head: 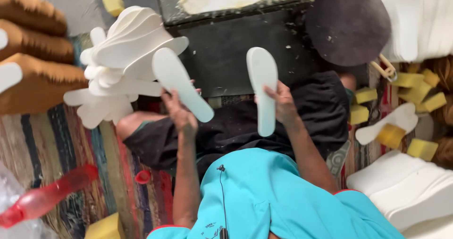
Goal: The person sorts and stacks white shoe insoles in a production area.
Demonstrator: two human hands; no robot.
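White foam soles fill both hands. Left hand (180,112) grips a sole (181,84) slanting up-left toward the fanned sole pile (123,60). Right hand (282,102) grips an upright sole (264,89). Yellow sponges (415,93) lie well right.

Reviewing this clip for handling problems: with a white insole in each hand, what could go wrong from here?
1. The left hand grips its white insole only at its lower end; it may slip onto the striped rug.
2. That insole's tip sits close to the fanned stack of insoles, which could topple if knocked.
3. The right hand holds the other insole above the black work surface, which looks flecked with residue and could dirty it.
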